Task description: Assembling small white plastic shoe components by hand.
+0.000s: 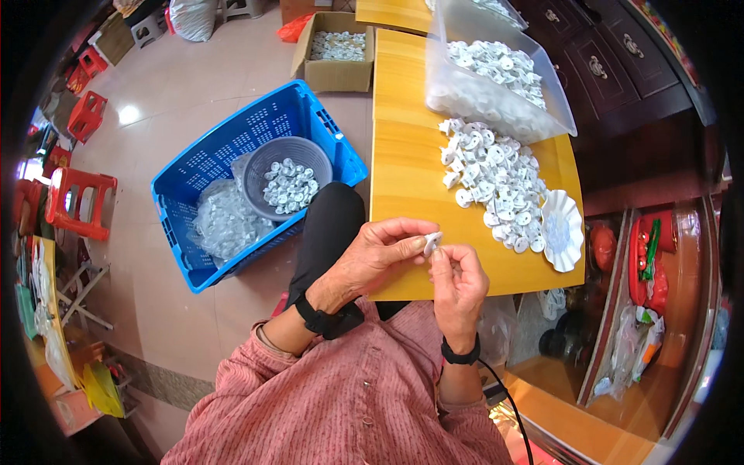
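My left hand (391,248) pinches a small white round plastic part (432,242) between thumb and fingertips, above the near edge of the yellow wooden table (403,155). From the other side my right hand (459,279) meets it, thumb and forefinger closed at the part's lower edge. Whether a second tiny piece sits in the right fingers is hidden. Beyond my hands, a loose pile of similar white parts (496,182) spreads over the table. A white fluted dish (574,246) at its right holds small, clear-looking pieces I cannot make out.
A translucent bin (496,115) of white parts stands tilted behind the pile. Left of my knee, a blue crate (172,232) holds clear bags (225,225) and a grey basin (253,186) of parts. An open cardboard box (333,77) stands farther back; red stools (81,201) line the left.
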Action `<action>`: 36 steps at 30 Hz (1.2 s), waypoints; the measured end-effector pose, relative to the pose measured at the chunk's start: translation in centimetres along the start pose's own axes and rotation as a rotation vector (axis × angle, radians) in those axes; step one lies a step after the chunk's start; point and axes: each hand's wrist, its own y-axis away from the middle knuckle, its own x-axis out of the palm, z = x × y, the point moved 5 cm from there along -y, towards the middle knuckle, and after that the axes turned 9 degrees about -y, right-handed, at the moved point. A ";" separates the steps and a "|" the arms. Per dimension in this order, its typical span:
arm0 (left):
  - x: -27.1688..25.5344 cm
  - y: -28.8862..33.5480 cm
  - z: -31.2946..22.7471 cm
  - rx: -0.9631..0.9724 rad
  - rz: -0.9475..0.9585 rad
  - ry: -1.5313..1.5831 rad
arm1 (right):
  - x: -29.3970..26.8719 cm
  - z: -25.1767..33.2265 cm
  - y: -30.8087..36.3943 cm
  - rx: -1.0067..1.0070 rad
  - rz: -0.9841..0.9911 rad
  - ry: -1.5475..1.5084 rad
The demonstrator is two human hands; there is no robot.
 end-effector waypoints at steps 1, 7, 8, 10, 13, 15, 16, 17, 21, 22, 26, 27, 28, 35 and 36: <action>0.1 0.0 -0.1 -0.001 0.013 -0.032 | 0.0 -0.1 0.1 -0.003 0.013 -0.006; -3.5 -0.2 -3.0 0.095 -0.202 -0.106 | -2.3 -0.9 0.0 -0.013 -0.094 0.051; -4.5 0.0 -3.7 0.101 -0.298 -0.134 | -2.9 -0.9 -0.1 -0.014 -0.099 0.054; -8.0 0.2 -4.7 0.175 -0.373 -0.125 | -3.6 -0.6 -0.3 -0.036 -0.111 0.189; -12.0 1.0 -6.1 0.234 -0.602 -0.130 | -5.3 -1.0 -0.5 -0.048 -0.185 0.247; -14.6 2.1 -6.7 0.252 -0.722 -0.086 | -5.5 -0.9 -0.5 -0.047 -0.191 0.284; -15.5 2.4 -6.7 0.260 -0.781 -0.033 | -5.7 -0.9 -0.5 -0.048 -0.184 0.313; -15.8 2.5 -6.8 0.255 -0.797 -0.015 | -6.0 -1.0 -0.3 -0.046 -0.199 0.321; -13.9 1.7 -7.0 0.234 -0.715 -0.081 | -5.8 -1.3 0.3 -0.126 -0.080 0.513; -13.1 1.6 -7.0 0.228 -0.709 -0.084 | -5.5 -1.3 0.6 -0.150 -0.035 0.552; -8.4 0.8 -6.4 0.242 -0.590 -0.248 | -4.7 -0.5 1.9 -0.313 0.049 0.830; -7.5 0.7 -6.1 0.232 -0.547 -0.349 | -4.7 -0.5 2.2 -0.316 0.044 0.831; -6.6 0.3 -5.9 0.224 -0.503 -0.449 | -4.4 -0.5 2.4 -0.319 0.090 0.885; -0.9 -4.9 -5.4 0.236 -0.213 -1.109 | -4.6 -0.3 3.9 -0.316 0.200 0.934; 0.3 -5.7 -5.7 0.349 -0.159 -1.314 | -4.7 -0.2 4.0 -0.318 0.194 0.934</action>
